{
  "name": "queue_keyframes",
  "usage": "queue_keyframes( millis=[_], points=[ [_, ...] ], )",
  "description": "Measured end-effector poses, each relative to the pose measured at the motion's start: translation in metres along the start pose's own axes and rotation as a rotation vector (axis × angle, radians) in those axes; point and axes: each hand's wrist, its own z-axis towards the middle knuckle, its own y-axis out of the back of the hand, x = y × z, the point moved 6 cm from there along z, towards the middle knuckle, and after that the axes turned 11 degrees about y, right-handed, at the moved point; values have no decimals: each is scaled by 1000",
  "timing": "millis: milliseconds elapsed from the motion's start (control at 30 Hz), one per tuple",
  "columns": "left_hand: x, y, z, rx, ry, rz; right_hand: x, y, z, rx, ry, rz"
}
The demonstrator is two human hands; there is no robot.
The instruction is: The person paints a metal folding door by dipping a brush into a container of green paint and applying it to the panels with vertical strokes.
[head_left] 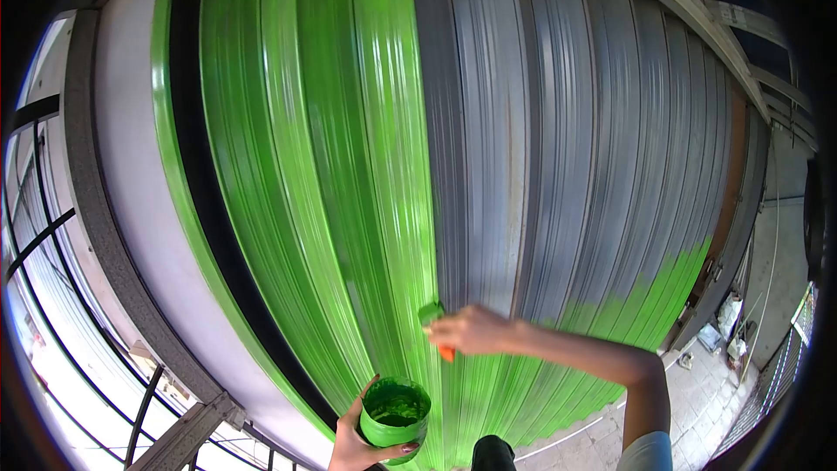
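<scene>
The right hand (471, 330) is closed around a brush with orange handle (447, 353) and green head (429, 312), which is at the edge between the green part (331, 166) and the bare grey part (488, 122) of a ribbed metal panel. If this grip turns, the green edge could become uneven. Lower, the left hand (349, 443) holds a round, open container (394, 433) with green paint inside, its fingers around the wall. The outside looks smeared, so it could slip or tilt, and paint could spill on the pale paved floor (697, 397).
</scene>
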Motion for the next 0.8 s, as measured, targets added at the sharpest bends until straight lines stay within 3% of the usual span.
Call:
queue_keyframes(
  millis=[200, 300, 467, 567, 800],
  points=[
    [10, -6, 1, -27, 33, -15, -62, 152, 51, -326, -63, -339],
    [13, -9, -2, -44, 21, -38, -46, 175, 53, -501, 18, -654],
    [22, 1, -7, -91, 2, -20, -11, 34, 5, -217, -34, -836],
    [13, 4, -13, -113, 6, -18, 32, -49, -31, -138, -35, -760],
    [32, 20, -24, -168, 20, -42, 89, -155, -55, 104, -203, -93]
  ],
)
